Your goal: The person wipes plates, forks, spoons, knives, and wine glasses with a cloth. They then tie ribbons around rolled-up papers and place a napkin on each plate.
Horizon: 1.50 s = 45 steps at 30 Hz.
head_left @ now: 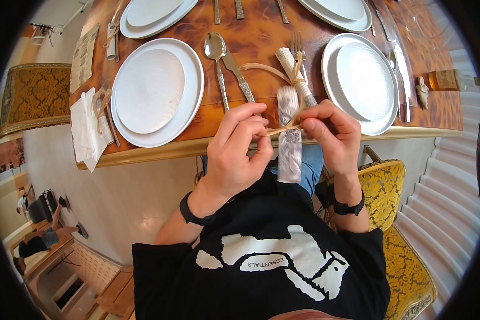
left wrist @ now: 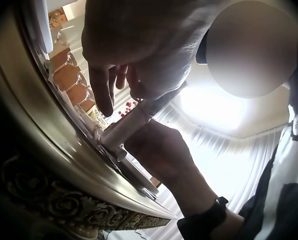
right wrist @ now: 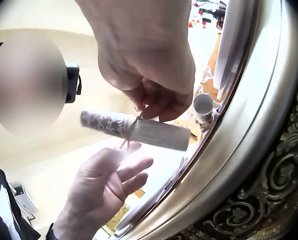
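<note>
A rolled patterned napkin (head_left: 289, 160) extends past the table's front edge in the head view, a thin straw-coloured ribbon (head_left: 288, 129) looped round its middle. My left hand (head_left: 234, 152) pinches one end of the ribbon between thumb and fingers, on the napkin's left. Opposite it, my right hand (head_left: 333, 133) pinches the ribbon close to the roll with thumb and forefinger. In the right wrist view the roll (right wrist: 156, 134) hangs between both hands, the ribbon crossing it. Just beyond lies a second rolled napkin (head_left: 305, 92), tied with a similar ribbon, against a fork (head_left: 297, 40).
Stacked white plates (head_left: 194, 90) stand left of the hands, more plates (head_left: 330, 80) right. A spoon (head_left: 215, 48) and knife (head_left: 237, 72) lie between. At the left edge is a white napkin (head_left: 85, 125); at the right, a bottle (head_left: 444, 80). A yellow patterned chair (head_left: 389, 186) stands close by.
</note>
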Available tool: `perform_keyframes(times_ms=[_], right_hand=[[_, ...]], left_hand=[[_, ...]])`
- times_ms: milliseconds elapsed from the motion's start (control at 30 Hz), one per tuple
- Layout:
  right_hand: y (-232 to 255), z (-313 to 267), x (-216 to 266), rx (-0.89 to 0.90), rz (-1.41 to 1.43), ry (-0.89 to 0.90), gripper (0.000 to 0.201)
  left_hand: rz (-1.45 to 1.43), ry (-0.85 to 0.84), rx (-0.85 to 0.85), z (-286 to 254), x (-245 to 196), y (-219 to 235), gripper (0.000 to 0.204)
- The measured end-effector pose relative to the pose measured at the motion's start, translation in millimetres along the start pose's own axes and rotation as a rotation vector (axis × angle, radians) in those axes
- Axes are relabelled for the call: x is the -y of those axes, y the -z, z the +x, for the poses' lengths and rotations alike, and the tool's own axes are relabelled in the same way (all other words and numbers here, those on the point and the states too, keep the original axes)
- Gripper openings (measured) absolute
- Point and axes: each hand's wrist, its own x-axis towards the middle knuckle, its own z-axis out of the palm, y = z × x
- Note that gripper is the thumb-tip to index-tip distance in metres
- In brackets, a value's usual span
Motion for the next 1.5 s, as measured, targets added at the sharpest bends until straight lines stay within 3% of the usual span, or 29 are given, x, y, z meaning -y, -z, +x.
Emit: perform_keyframes(times_ms=[167, 233, 267, 300, 367, 400, 433, 500, 533, 567, 633, 667, 833, 967, 1067, 1100, 1200, 1267, 1300, 1367, 1400, 1433, 1500], right_hand=[[-6.6, -0.6, -10.2, -0.113, 0.034, 0.159, 0.008], [-9.0, 0.2, -10.3, -0.102, -0.024, 0.224, 0.011], [-9.7, 1.7, -9.7, -0.128, -0.09, 0.376, 0.013], [-9.2, 3.3, -8.2, -0.154, -0.158, 0.529, 0.016], [-11.2, 1.1, 0.2, -0.163, -0.203, 0.553, 0.02], [-15.3, -0.5, 4.4, -0.185, -0.226, 0.567, 0.02], [-19.4, -1.1, 7.5, -0.205, -0.25, 0.581, 0.021], [-26.3, -0.8, 9.8, -0.16, -0.24, 0.62, 0.024], [-29.8, -1.2, 9.8, -0.138, -0.233, 0.622, 0.025], [-31.9, -1.2, 9.8, -0.116, -0.226, 0.622, 0.026], [-30.2, 2.1, 13.8, -0.093, -0.196, 0.629, 0.031], [-26.5, 2.2, 17.6, -0.135, -0.321, 0.559, 0.033], [-18.2, 10.2, 2.0, -0.221, -0.807, 0.228, 0.034], [-20.4, 11.7, -0.9, -0.181, -0.75, 0.065, 0.031], [-24.1, 13.2, 0.4, -0.155, -0.729, 0.072, 0.03], [-26.2, 13.4, 3.4, -0.154, -0.732, 0.079, 0.03], [-31.9, 11.3, 24.6, -0.244, -0.794, 0.149, 0.028], [-33.7, 7.7, 41.2, -0.051, -0.128, -0.262, 0.034], [-42.4, 7.7, 42.8, -0.036, -0.124, -0.257, 0.034], [-59.1, 11.4, 46.4, 0.141, 0.228, -0.169, 0.043], [-58.7, 16.3, 44.8, 0.211, 0.056, -0.126, 0.051], [-63.7, 21.3, 41.2, 0.203, 0.095, -0.133, 0.052], [-63.5, 31.5, 53.4, 0.256, 0.094, -0.283, 0.052]], left_hand=[[-0.123, 0.087, 0.027, -7.6, 1.9, -4.9, 0.016], [-0.461, 0.34, 0.104, -14.1, 6.4, -3.8, 0.018], [-0.677, 0.493, 0.191, -20.1, 9.8, -1.1, 0.031], [-0.678, 0.49, 0.191, -19.3, 0.0, -3.3, 0.031], [-1.071, 0.529, 0.097, -13.3, -24.6, -8.6, 0.056], [-0.996, 0.413, 0.179, -16.9, -20.3, -8.4, 0.074], [-0.998, 0.406, 0.18, -17.2, -16.9, -9.9, 0.074], [-0.569, 0.148, 0.194, -14.2, -12.4, -11.5, 0.074], [-0.612, 0.192, 0.179, -13.5, -11.6, -10.1, 0.06], [-0.612, 0.186, 0.175, -14.5, -11.7, -7.9, 0.06], [-0.885, 0.453, 0.005, -18.8, -12.5, -2.6, 0.041], [-0.928, 0.445, -0.058, -16.4, -10.4, 0.7, 0.026], [-0.854, 0.457, -0.117, -12.8, 2.8, 31.6, 0.031], [-0.835, 0.397, -0.136, -11.1, 7.7, 35.8, 0.037], [-0.447, 0.213, 0.017, -7.9, 10.0, 43.3, 0.035], [-0.447, 0.207, 0.012, -6.7, 10.5, 43.8, 0.035], [-0.082, -0.002, -0.017, -0.5, 5.2, 40.7, 0.036], [-0.039, -0.042, -0.048, 0.2, 4.7, 37.6, 0.049], [-0.014, -0.052, -0.053, 1.0, 3.0, 36.2, 0.055], [-0.082, -0.054, -0.01, 0.1, -0.1, 31.8, 0.071], [-0.104, -0.09, 0.059, -0.1, 0.6, 33.0, 0.082], [-0.161, -0.093, 0.077, -0.9, 0.9, 32.1, 0.086], [-0.193, -0.071, 0.109, -3.7, 3.7, 38.3, 0.088]])
